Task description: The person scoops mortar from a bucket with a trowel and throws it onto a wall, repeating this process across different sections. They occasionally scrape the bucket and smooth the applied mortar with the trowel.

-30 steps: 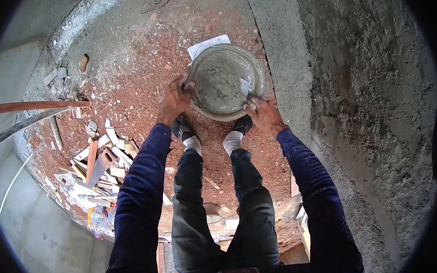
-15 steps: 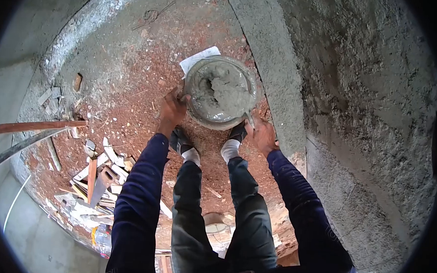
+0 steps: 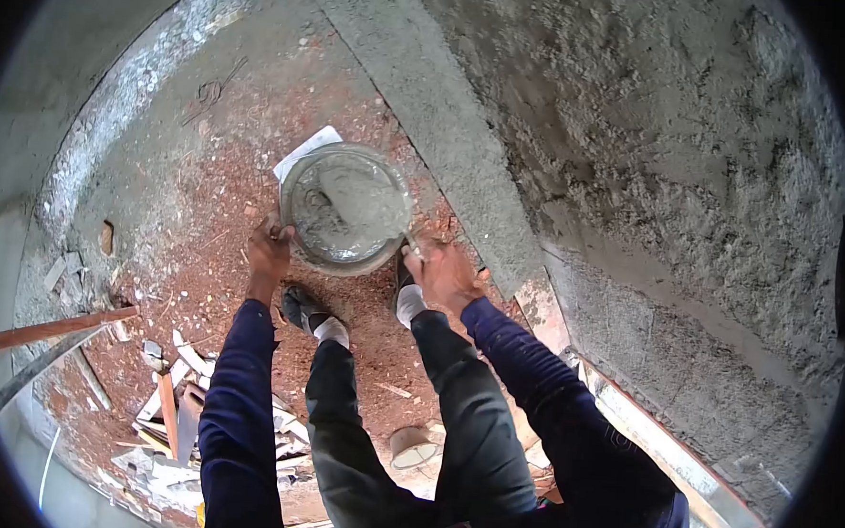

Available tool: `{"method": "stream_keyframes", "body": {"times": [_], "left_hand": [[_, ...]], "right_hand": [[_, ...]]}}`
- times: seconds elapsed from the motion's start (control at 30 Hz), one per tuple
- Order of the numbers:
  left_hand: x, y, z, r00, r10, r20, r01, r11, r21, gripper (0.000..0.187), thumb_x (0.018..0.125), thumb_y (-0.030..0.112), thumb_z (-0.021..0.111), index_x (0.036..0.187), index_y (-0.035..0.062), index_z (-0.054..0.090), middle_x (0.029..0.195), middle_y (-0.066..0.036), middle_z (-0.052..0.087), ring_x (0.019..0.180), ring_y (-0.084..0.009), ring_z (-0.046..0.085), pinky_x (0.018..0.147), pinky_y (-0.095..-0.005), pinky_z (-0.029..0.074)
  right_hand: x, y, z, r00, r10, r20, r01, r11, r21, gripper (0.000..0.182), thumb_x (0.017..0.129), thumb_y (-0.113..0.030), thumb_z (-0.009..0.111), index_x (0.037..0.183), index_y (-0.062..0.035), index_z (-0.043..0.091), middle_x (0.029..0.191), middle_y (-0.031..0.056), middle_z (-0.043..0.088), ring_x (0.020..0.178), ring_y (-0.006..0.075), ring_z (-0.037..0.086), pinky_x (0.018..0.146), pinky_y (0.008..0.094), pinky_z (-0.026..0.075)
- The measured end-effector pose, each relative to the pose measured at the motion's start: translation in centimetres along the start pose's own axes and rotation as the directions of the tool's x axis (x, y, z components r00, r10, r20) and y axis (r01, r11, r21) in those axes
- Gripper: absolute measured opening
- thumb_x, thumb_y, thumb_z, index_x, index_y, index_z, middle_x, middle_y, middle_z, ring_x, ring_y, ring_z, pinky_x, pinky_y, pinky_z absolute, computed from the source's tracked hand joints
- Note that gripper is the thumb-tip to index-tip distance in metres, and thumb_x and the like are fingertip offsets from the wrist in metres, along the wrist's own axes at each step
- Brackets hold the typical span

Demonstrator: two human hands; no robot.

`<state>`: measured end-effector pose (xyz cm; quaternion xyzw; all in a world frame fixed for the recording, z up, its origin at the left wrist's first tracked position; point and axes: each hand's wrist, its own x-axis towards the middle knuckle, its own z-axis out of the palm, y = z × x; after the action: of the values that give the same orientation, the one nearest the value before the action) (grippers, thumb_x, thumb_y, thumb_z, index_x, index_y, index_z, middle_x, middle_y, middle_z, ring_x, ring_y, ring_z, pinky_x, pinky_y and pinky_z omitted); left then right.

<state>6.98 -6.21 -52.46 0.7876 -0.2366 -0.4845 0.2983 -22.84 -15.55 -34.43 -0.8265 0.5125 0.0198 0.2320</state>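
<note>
A round basin (image 3: 344,268) of wet grey mortar (image 3: 359,201) is in front of my feet, over the reddish rubble floor. My left hand (image 3: 269,248) is closed on the left side of its rim, thumb toward the mortar. On the lower right side, my right hand (image 3: 444,273) grips the rim near a small grey projecting part, which is blurred. The undersides of both grips are hidden. A white flat sheet (image 3: 306,153) shows partly from behind the basin's upper left edge.
A rough plastered wall (image 3: 677,153) rises along the right. Wood scraps and a handsaw (image 3: 188,422) lie at lower left, near a slanting wooden pole (image 3: 56,333). A board (image 3: 661,449) runs along the lower right. An upturned-looking round container (image 3: 413,447) is behind my legs.
The whole view has shifted, so the basin, hands and feet appear farther left and lower. Both hands stay at the basin's rim. More of the board at lower right shows.
</note>
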Motion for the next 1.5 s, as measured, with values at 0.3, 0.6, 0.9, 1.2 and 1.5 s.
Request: {"method": "stream_keyframes", "body": {"times": [0.3,0.6,0.9,1.2,1.5], "left_hand": [[-4.9,6.4,-1.9,0.973,0.013,0.231,0.142,0.757,-0.638,0.055,0.095,0.026,0.063,0.143,0.0084,0.045,0.114,-0.008,0.063,0.095,-0.0161,0.060,0.075,-0.0332,0.052],[-6.4,5.1,0.9,0.952,-0.109,-0.286,0.053,0.979,-0.194,0.039,0.097,0.028,0.063,0.121,-0.0023,0.062,0.091,-0.007,0.068,0.082,-0.0170,0.059,0.077,-0.0300,0.048],[-5.0,6.0,0.1,0.979,-0.051,-0.198,0.036,0.996,-0.080,0.029,0.091,0.027,0.069,0.104,0.0005,0.067,0.089,-0.011,0.069,0.082,-0.0196,0.062,0.078,-0.0334,0.050],[-4.6,11.3,0.6,0.994,0.056,-0.099,-0.042,0.990,0.133,0.044,0.089,0.024,0.071,0.120,-0.0061,0.062,0.101,-0.026,0.069,0.093,-0.0337,0.070,0.082,-0.0404,0.055],[-5.6,7.0,1.2,0.968,0.199,-0.152,-0.187,0.978,0.091,0.048,0.092,0.027,0.068,0.122,-0.0088,0.059,0.102,-0.026,0.069,0.092,-0.0307,0.070,0.080,-0.0367,0.054]], "right_hand": [[2.6,-10.7,-6.7,0.907,-0.368,0.203,0.119,0.689,0.715,0.027,0.093,-0.028,0.061,0.102,-0.0028,0.062,0.072,0.0155,0.063,0.063,0.0293,0.064,0.061,0.0429,0.050],[24.5,18.3,-8.1,0.842,-0.204,0.499,-0.330,0.538,0.776,0.032,0.087,-0.023,0.068,0.113,-0.0058,0.066,0.088,0.0062,0.066,0.070,0.0156,0.065,0.056,0.0286,0.057],[14.9,9.3,-26.2,0.925,-0.125,0.358,0.056,0.979,0.195,0.030,0.098,-0.033,0.055,0.096,-0.0041,0.064,0.060,0.0012,0.056,0.051,0.0135,0.056,0.049,0.0332,0.048],[12.7,5.4,-3.8,0.819,-0.205,0.536,0.434,0.832,-0.345,0.031,0.093,-0.025,0.053,0.099,0.0028,0.064,0.082,0.0244,0.066,0.074,0.0408,0.067,0.067,0.0476,0.055],[4.2,2.5,-2.7,0.919,-0.050,0.392,0.021,0.997,0.079,0.032,0.090,-0.030,0.059,0.099,0.0003,0.062,0.086,0.0258,0.067,0.078,0.0444,0.065,0.069,0.0490,0.053]]}}
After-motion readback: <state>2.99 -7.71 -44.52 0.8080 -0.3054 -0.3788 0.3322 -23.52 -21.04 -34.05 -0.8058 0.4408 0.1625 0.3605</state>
